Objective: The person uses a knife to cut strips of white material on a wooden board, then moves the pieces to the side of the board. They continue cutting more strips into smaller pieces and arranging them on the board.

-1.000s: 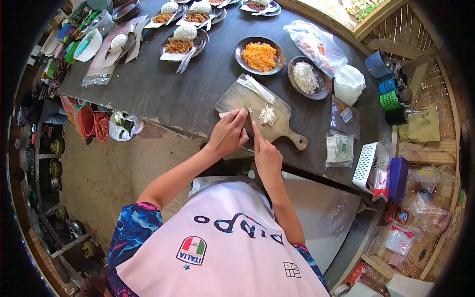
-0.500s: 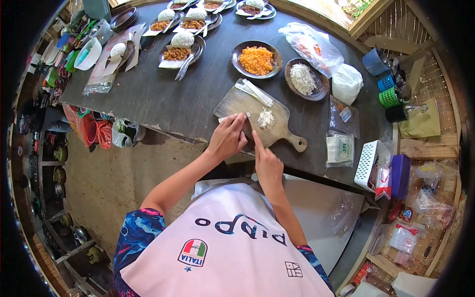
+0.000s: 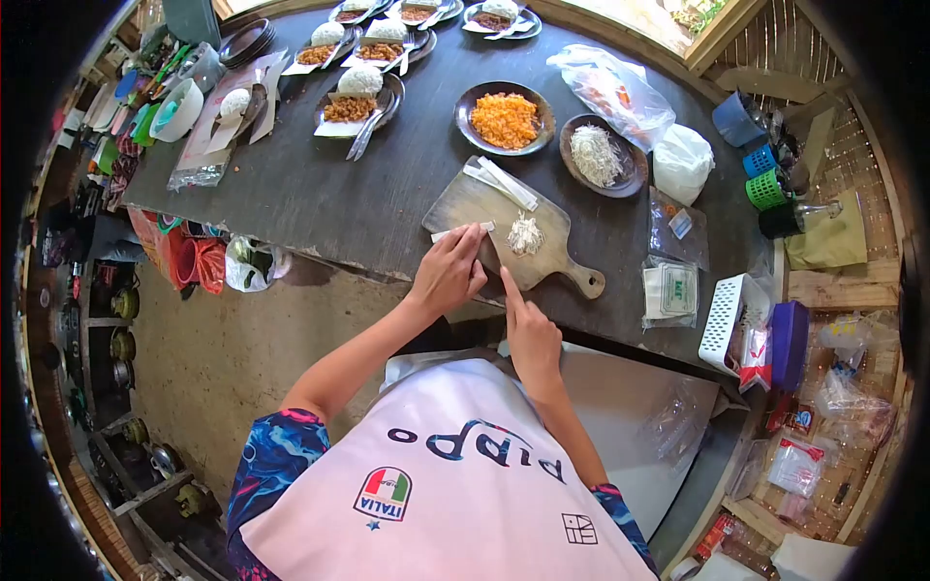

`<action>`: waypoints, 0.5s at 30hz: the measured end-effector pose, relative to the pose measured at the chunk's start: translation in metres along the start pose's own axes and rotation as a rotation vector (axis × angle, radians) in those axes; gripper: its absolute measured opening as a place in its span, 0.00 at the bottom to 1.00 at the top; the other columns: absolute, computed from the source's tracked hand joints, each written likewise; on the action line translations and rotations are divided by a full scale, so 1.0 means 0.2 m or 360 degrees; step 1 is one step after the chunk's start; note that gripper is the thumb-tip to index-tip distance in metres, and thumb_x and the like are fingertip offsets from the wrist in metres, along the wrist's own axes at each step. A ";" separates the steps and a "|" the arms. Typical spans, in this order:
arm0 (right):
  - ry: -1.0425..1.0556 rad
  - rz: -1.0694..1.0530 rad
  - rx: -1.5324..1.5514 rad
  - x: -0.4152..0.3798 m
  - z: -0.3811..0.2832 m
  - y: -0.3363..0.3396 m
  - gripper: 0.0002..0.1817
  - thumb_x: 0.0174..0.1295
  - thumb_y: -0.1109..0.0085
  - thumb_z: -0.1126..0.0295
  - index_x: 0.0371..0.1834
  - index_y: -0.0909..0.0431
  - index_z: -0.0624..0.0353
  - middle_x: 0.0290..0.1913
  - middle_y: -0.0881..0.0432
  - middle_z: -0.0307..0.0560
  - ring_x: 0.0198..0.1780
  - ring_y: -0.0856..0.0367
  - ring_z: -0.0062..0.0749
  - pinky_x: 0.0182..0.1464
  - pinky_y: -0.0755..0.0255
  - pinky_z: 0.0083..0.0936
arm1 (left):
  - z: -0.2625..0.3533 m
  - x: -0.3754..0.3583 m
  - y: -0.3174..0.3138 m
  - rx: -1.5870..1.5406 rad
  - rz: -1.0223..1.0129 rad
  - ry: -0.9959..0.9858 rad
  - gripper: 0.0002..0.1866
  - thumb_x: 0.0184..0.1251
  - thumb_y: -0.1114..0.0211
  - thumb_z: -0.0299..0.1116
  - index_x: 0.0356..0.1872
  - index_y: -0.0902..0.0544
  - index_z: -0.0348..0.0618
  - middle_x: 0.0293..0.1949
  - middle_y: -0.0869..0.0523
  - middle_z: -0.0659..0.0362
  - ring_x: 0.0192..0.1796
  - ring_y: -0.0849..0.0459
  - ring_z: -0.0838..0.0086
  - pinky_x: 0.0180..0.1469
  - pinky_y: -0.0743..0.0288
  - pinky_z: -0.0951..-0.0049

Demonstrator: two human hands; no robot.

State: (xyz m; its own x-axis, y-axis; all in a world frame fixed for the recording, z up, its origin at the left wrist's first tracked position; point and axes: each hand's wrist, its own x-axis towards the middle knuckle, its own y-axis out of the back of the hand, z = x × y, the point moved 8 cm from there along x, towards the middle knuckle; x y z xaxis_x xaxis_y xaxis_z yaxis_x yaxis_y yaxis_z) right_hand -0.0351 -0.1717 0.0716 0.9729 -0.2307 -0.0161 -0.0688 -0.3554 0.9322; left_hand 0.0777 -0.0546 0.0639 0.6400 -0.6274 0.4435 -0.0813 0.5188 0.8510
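Observation:
A wooden cutting board with a handle lies at the near edge of the dark table. On it are a small pile of white shreds and two white strips at its far side. My left hand presses a white strip flat on the board, fingers curled over it. My right hand sits just right of it, index finger stretched forward along a thin knife seen edge-on and mostly hidden between the hands.
Beyond the board stand a bowl of orange shreds and a bowl of white shreds. Plates of rice with spoons fill the far left. Plastic bags, a white basket and packets crowd the right.
My right hand has drawn back a little toward me along the board's near edge. My left hand stays on the white strip. The shred pile looks unchanged.

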 end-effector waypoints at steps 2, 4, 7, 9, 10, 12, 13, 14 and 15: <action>-0.0071 -0.0102 0.0051 -0.03 0.01 0.02 0.30 0.83 0.47 0.61 0.85 0.36 0.26 0.30 0.15 0.54 0.30 0.13 0.59 0.35 0.18 0.53 | -0.01 -0.02 -0.03 0.0017 0.0025 0.0021 0.29 0.66 0.36 0.33 0.67 0.21 0.28 0.66 0.19 0.48 0.67 0.20 0.58 0.71 0.24 0.60; -0.0061 -0.0116 0.0173 -0.03 0.01 0.02 0.29 0.83 0.48 0.61 0.85 0.34 0.27 0.32 0.14 0.56 0.31 0.13 0.60 0.36 0.18 0.53 | 0.00 -0.02 -0.01 0.0002 -0.0022 0.0017 0.26 0.68 0.35 0.29 0.67 0.19 0.30 0.64 0.18 0.50 0.65 0.19 0.58 0.68 0.22 0.60; -0.0014 -0.0029 0.0413 0.04 0.02 0.03 0.28 0.83 0.48 0.62 0.84 0.32 0.30 0.34 0.14 0.61 0.32 0.14 0.63 0.38 0.19 0.53 | -0.03 0.05 0.05 -0.0100 -0.0060 0.0021 0.23 0.68 0.34 0.25 0.64 0.16 0.34 0.60 0.16 0.54 0.62 0.18 0.58 0.65 0.20 0.60; -0.0059 0.0002 0.0535 0.06 0.03 0.01 0.28 0.82 0.48 0.63 0.84 0.32 0.31 0.35 0.13 0.63 0.34 0.14 0.63 0.40 0.19 0.53 | -0.06 0.06 0.07 -0.0216 -0.0099 0.0025 0.21 0.68 0.34 0.23 0.62 0.14 0.36 0.58 0.15 0.55 0.60 0.17 0.57 0.63 0.19 0.60; -0.0116 0.0005 0.0564 0.07 0.04 0.00 0.28 0.82 0.48 0.63 0.84 0.32 0.32 0.36 0.13 0.63 0.35 0.13 0.63 0.40 0.19 0.53 | -0.07 0.08 0.08 -0.0278 -0.0111 0.0016 0.21 0.67 0.34 0.21 0.61 0.13 0.38 0.57 0.15 0.56 0.60 0.17 0.57 0.62 0.18 0.60; -0.0258 0.0011 0.0727 0.05 0.06 0.01 0.28 0.83 0.49 0.63 0.85 0.34 0.34 0.37 0.12 0.64 0.38 0.11 0.63 0.41 0.18 0.52 | -0.11 0.10 0.10 -0.0377 -0.0183 0.0018 0.19 0.67 0.35 0.19 0.58 0.12 0.38 0.57 0.15 0.56 0.61 0.18 0.57 0.65 0.20 0.61; -0.0273 0.0006 0.0759 0.04 0.05 0.03 0.27 0.83 0.49 0.63 0.84 0.32 0.35 0.35 0.14 0.65 0.37 0.13 0.65 0.41 0.19 0.51 | -0.13 0.11 0.10 -0.0397 -0.0184 -0.0003 0.19 0.66 0.35 0.19 0.58 0.12 0.38 0.57 0.15 0.56 0.61 0.18 0.57 0.65 0.19 0.60; -0.0294 -0.0005 0.0792 0.02 0.02 0.04 0.26 0.83 0.49 0.64 0.83 0.30 0.36 0.33 0.16 0.67 0.36 0.15 0.67 0.41 0.20 0.50 | -0.15 0.12 0.10 -0.0421 -0.0194 -0.0020 0.19 0.66 0.35 0.19 0.58 0.12 0.38 0.57 0.15 0.56 0.61 0.18 0.58 0.65 0.19 0.60; -0.0326 -0.0018 0.0828 0.00 0.01 0.03 0.25 0.83 0.49 0.64 0.82 0.28 0.38 0.31 0.18 0.69 0.35 0.17 0.68 0.41 0.22 0.49 | -0.17 0.11 0.10 -0.0449 -0.0214 -0.0040 0.20 0.65 0.35 0.19 0.58 0.12 0.38 0.57 0.15 0.56 0.61 0.18 0.58 0.65 0.19 0.60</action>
State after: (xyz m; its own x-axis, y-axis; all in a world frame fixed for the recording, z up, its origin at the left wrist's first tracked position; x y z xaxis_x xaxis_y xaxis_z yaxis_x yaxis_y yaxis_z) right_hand -0.0354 -0.1759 0.0771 0.9150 -0.3771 -0.1434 -0.2089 -0.7470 0.6312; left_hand 0.1163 -0.0394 0.0809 0.6112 -0.7136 0.3423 0.2203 0.5688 0.7924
